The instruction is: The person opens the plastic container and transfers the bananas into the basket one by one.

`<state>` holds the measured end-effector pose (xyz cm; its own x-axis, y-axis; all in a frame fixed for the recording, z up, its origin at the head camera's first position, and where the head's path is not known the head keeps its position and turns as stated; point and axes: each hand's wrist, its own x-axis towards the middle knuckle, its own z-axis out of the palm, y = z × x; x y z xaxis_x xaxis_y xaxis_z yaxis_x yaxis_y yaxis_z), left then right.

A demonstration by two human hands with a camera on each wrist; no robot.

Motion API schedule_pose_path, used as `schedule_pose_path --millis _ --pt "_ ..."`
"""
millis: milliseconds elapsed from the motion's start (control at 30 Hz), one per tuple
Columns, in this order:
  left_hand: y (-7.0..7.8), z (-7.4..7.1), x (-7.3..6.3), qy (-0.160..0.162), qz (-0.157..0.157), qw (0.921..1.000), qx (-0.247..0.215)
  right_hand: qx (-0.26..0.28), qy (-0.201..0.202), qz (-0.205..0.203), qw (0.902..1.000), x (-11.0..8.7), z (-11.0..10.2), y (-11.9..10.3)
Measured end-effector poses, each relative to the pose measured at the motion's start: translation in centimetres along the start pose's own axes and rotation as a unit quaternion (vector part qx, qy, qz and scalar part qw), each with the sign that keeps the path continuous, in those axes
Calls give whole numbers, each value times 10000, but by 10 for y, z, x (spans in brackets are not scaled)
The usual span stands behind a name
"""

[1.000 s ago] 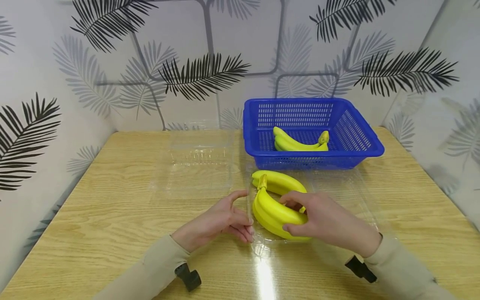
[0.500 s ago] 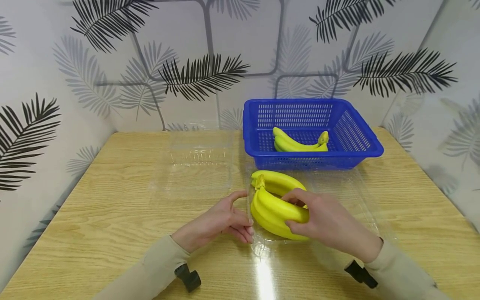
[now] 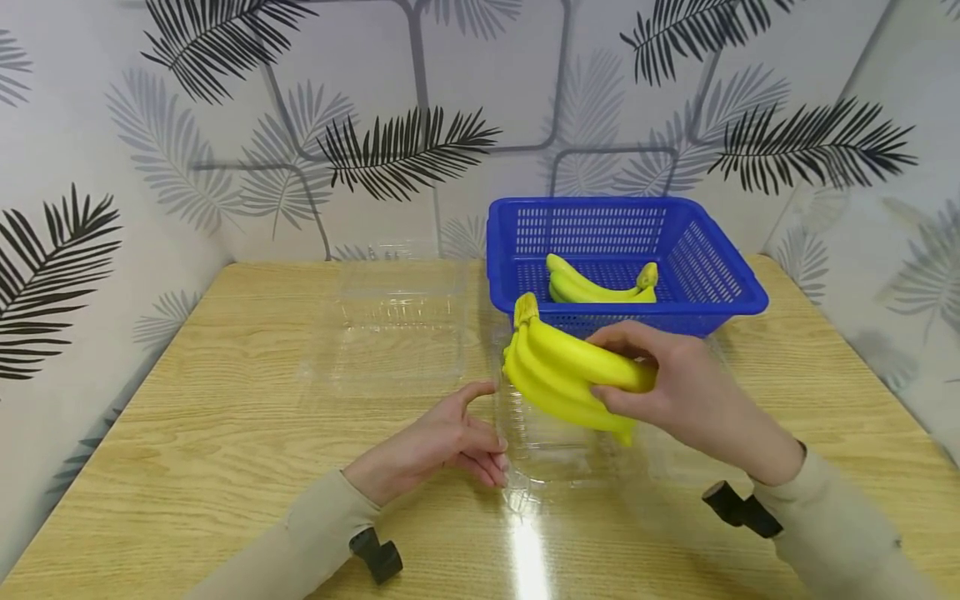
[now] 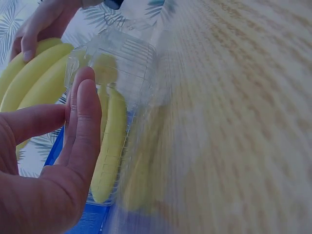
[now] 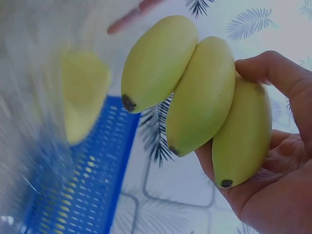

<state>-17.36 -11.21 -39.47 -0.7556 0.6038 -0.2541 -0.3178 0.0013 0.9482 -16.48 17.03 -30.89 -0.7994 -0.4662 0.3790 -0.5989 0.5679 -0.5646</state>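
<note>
My right hand (image 3: 686,387) grips a bunch of yellow bananas (image 3: 573,367), raised above a clear plastic box (image 3: 558,479) with the stem pointing away to the left. The right wrist view shows the rounded dark tips of the held bananas (image 5: 200,97) beside that thumb. Against the left side of the box rests my left hand (image 3: 450,437), its fingers extended, not curled round anything. Through the clear wall, the left wrist view shows another bunch of bananas (image 4: 112,141), which seems to lie inside the box. The held bunch hides that place in the head view.
A blue slatted basket (image 3: 607,208) stands behind the box, with a greenish-yellow bunch of bananas (image 3: 600,292) in it. Another clear plastic box (image 3: 401,350) lies on the wooden table (image 3: 210,400) to the left. A leaf-patterned wall rises behind the table.
My right hand has lifted the front bunch up out of the clear box, away from me and slightly to the right. The left hand has stayed in place.
</note>
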Motion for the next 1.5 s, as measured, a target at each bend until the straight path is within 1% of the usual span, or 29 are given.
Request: schedule_pose_path --millis 100,167,300,400,533,667,800,900,1000,1200,1500 --pt "0 0 0 -1 3 10000 23 -117 263 -119 9995 10 -12 0" --pt "0 -1 0 -2 6 10000 38 -236 413 -123 9988 18 -19 1" --pt "0 -1 -1 4 23 10000 21 -425 627 84 9971 36 -32 5" --pt "0 -1 -1 9 44 10000 -1 -484 658 302 9962 50 -39 11" --pt "-1 0 -1 -3 39 10000 4 -519 556 543 9956 66 -45 21" --pt "0 0 -1 12 37 10000 39 -495 536 597 9955 83 -47 32" --pt "1 0 -2 47 57 10000 58 -472 480 557 9962 103 -42 46" --pt "1 -1 -2 36 61 10000 67 -413 286 640 9967 114 -34 56" --pt "0 -2 -2 18 56 10000 70 -335 32 791 9963 122 -24 67" --pt "-1 -1 -1 27 57 10000 58 -339 -277 927 9947 130 -6 88" --pt "-1 -2 0 -28 39 10000 -1 -330 -710 1047 9914 133 13 104"
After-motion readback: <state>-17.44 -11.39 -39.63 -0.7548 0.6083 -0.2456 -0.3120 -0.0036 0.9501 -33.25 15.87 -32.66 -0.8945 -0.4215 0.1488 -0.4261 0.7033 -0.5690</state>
